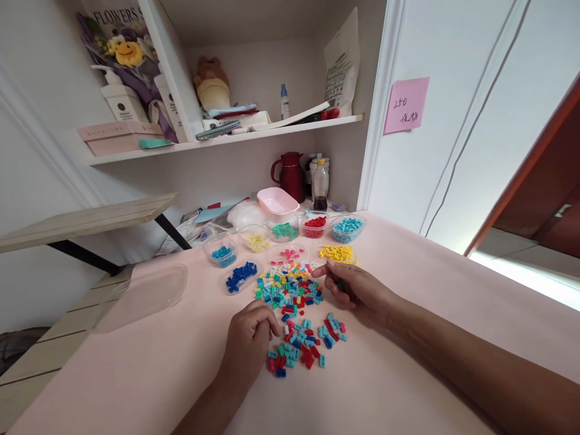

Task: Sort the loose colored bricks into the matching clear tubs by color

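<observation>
My left hand (251, 331) rests on the table at the near left edge of the loose toy building bricks (296, 338), its fingers curled in; anything inside them is hidden. Over the right side of the mixed brick heap (287, 287) is my right hand (356, 287). Its index finger points left, while the other fingers curl around what looks like a small green brick (339, 284), mostly covered. Just beyond that hand lie yellow bricks (335, 252) in a clear tub. Pink bricks (290, 255) sit behind the heap, and dark blue bricks (241, 277) fill a tub at its left.
Farther back stand clear tubs of blue (223, 255), pale yellow (257, 243), green (284, 230), red (315, 226) and turquoise bricks (348, 227). Behind them are a pink basin (277, 202), a dark red jug (291, 178) and a bottle (321, 184). A clear lid (154, 290) lies left.
</observation>
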The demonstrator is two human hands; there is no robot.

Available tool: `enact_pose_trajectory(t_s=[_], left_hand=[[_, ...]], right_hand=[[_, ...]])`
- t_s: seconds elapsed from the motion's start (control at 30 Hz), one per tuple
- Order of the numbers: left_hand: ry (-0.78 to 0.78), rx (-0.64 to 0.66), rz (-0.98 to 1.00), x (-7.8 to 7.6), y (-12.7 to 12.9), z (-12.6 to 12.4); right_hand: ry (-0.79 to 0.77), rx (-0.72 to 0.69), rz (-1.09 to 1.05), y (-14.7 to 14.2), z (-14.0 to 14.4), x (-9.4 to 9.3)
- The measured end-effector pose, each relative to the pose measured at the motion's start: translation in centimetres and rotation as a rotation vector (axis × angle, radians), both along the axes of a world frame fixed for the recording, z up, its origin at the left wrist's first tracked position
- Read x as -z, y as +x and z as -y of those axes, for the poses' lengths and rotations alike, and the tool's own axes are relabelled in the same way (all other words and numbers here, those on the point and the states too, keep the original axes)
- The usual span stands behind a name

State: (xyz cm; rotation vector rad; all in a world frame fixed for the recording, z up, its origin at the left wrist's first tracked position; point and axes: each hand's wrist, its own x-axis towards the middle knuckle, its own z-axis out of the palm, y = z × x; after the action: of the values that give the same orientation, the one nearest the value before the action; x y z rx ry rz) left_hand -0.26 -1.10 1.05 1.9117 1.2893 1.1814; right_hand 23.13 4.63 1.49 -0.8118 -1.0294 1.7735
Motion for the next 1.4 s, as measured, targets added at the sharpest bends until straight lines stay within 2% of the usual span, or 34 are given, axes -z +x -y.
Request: enact_pose_trajectory(t_s=[0.2, 0.3, 0.47, 0.87, 1.2, 1.4], left_hand=[[0.007, 0.135, -0.15, 0.25, 0.17, 0.46], [0.001, 0.162, -0.209, 0.29, 0.24, 0.52], [-0.078, 0.116, -0.177, 0.27, 0.27, 0.34], [-0.079, -0.076, -0.088, 0.39, 0.01, -0.23], [-0.084, -0.057, -0.179, 0.59, 0.07, -0.25], [-0.069, -0.074, -0.148, 0.85, 0.04, -0.25]], right_hand=[[-0.006, 0.018, 0.075, 0.31, -0.21, 0.16], [-0.005, 0.015, 0.064, 0.32, -0.2, 0.26], [0.0, 0.024, 0.06, 0.27, -0.16, 0.31], [-0.002, 0.015, 0.068, 0.27, -0.1, 0.28], [-0.015, 0.025, 0.065, 0.14, 0.07, 0.05], [-0.012, 0.025, 0.064, 0.17, 0.07, 0.06]])
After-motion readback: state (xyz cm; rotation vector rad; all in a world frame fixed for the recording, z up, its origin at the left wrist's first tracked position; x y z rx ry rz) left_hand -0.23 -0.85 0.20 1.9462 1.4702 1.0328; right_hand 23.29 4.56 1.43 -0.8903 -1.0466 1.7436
